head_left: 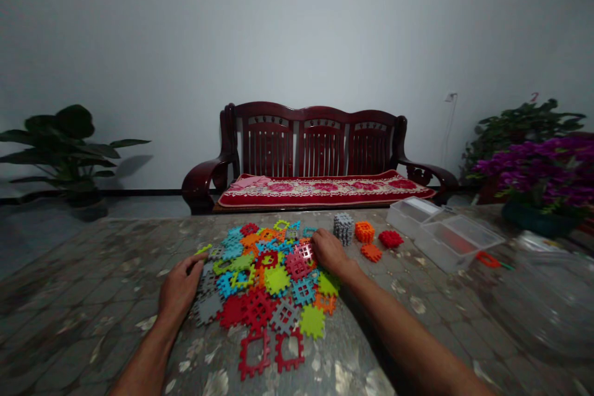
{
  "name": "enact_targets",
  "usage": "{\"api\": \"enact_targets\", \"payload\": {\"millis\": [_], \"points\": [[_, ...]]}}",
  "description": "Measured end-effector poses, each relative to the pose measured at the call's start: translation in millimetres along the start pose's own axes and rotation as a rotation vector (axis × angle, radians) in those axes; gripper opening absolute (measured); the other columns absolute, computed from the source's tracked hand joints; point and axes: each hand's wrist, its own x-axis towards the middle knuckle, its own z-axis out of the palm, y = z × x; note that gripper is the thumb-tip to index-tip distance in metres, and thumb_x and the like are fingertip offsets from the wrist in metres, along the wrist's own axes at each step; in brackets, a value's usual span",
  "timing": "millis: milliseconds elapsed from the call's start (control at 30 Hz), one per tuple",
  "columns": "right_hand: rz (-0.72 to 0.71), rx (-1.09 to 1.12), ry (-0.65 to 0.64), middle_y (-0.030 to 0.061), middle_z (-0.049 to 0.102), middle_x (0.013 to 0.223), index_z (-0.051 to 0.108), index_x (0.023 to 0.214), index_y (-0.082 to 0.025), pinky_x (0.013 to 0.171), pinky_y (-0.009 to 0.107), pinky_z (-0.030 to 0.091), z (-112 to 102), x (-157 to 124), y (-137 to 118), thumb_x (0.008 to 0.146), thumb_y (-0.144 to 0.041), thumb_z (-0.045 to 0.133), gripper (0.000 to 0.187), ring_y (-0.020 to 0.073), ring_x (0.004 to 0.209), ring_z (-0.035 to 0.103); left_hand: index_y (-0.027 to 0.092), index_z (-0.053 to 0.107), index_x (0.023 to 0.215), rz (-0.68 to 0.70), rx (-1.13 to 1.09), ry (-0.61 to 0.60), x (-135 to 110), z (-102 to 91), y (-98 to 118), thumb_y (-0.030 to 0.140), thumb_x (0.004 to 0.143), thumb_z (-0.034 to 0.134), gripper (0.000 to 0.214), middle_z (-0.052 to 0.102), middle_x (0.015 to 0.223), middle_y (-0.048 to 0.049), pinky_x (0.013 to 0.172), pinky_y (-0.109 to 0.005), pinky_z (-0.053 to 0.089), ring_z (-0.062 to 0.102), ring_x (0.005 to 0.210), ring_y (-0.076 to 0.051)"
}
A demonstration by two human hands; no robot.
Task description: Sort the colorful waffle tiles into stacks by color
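Note:
A heap of flat plastic interlocking waffle-block pieces (pixel 264 278) in red, grey, blue, orange and lime lies on the marble-patterned table top (pixel 106 297). My left hand (pixel 180 286) rests at the heap's left edge, fingers curled beside grey pieces, with nothing visible in it. My right hand (pixel 329 252) lies on the far right of the heap, its fingertips on a pink piece (pixel 304 252). Whether those fingers grip that piece, I cannot tell. To the right of the heap stand a grey stack of pieces (pixel 343 229) and small orange (pixel 364 232) and red (pixel 390 239) clusters.
Clear plastic storage boxes (pixel 445 235) stand at the table's right side, with a red piece (pixel 487 259) next to them. A glass bowl (pixel 542 303) sits blurred at the right edge. Beyond the table are a dark wooden bench (pixel 320 148) and potted plants (pixel 60 151).

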Motion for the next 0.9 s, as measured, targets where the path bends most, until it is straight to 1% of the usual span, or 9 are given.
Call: {"api": "enact_targets", "payload": {"millis": [133,233,367,500,600,667,733,800,900], "points": [[0.002,0.028,0.013,0.012,0.073,0.12,0.071,0.113,-0.02,0.094,0.029,0.045,2,-1,0,0.104,-0.018,0.046,0.027,0.0233,0.113,0.064,0.022,0.083,0.106,0.018,0.004,-0.015,2,1.4,-4,0.037,0.09,0.054,0.037,0.081,0.108,-0.0086,0.086,-0.034,0.054,0.073,0.099,-0.027],[0.033,0.047,-0.004,0.0127,0.074,0.122,0.07,0.118,-0.019,0.095,0.03,0.045,1,2,1,0.101,-0.023,0.053,0.025,0.0251,0.115,0.065,0.023,0.084,0.107,0.01,0.006,-0.015,2,2.0,-6,0.037,0.09,0.055,0.036,0.081,0.11,-0.0081,0.086,-0.034,0.054,0.073,0.1,-0.027],[0.09,0.03,-0.058,0.013,0.075,0.126,0.069,0.127,-0.019,0.096,0.032,0.046,-2,9,0,0.095,-0.028,0.062,0.034,0.0272,0.118,0.066,0.023,0.084,0.108,0.002,0.006,-0.016,3,2.0,-5,0.036,0.09,0.055,0.036,0.082,0.107,-0.0079,0.084,-0.033,0.054,0.073,0.097,-0.026],[0.073,0.03,-0.071,0.01,0.076,0.126,0.07,0.13,-0.022,0.096,0.032,0.046,-6,15,-2,0.093,-0.028,0.063,0.039,0.0264,0.117,0.068,0.021,0.084,0.108,0.01,0.016,-0.019,2,1.8,-4,0.036,0.09,0.054,0.038,0.082,0.11,-0.0095,0.081,-0.032,0.054,0.074,0.098,-0.027],[0.063,0.029,-0.058,0.012,0.075,0.13,0.069,0.135,-0.02,0.1,0.032,0.045,-6,13,-3,0.094,-0.029,0.063,0.043,0.0268,0.121,0.065,0.022,0.084,0.107,0.015,0.025,-0.01,2,2.2,-4,0.036,0.09,0.054,0.037,0.082,0.108,-0.0088,0.079,-0.031,0.054,0.074,0.097,-0.026],[0.054,0.024,-0.022,0.0143,0.073,0.131,0.067,0.137,-0.018,0.102,0.034,0.044,-5,9,-2,0.095,-0.031,0.063,0.045,0.0279,0.123,0.063,0.022,0.084,0.107,0.019,0.03,-0.007,2,2.4,-4,0.037,0.09,0.054,0.037,0.082,0.108,-0.0083,0.079,-0.031,0.054,0.074,0.097,-0.026],[0.054,0.019,0.045,0.0153,0.073,0.128,0.068,0.135,-0.018,0.102,0.035,0.044,-2,3,-1,0.096,-0.035,0.064,0.043,0.029,0.122,0.062,0.022,0.084,0.107,0.021,0.031,-0.008,2,2.3,-4,0.037,0.09,0.054,0.037,0.083,0.109,-0.0085,0.08,-0.031,0.054,0.074,0.098,-0.026],[0.069,0.023,0.133,0.0149,0.073,0.125,0.07,0.132,-0.018,0.1,0.036,0.045,2,-5,3,0.096,-0.038,0.066,0.041,0.0296,0.119,0.062,0.022,0.084,0.105,0.018,0.025,-0.006,2,1.9,-3,0.037,0.089,0.055,0.036,0.083,0.107,-0.0079,0.08,-0.031,0.054,0.074,0.098,-0.026],[0.112,0.066,0.245,0.0138,0.073,0.123,0.069,0.134,-0.018,0.098,0.035,0.045,13,-18,12,0.096,-0.04,0.068,0.044,0.0292,0.116,0.063,0.023,0.084,0.102,0.014,0.014,0.007,2,1.3,-2,0.035,0.088,0.056,0.033,0.082,0.101,-0.0061,0.08,-0.031,0.055,0.073,0.094,-0.025]]}}
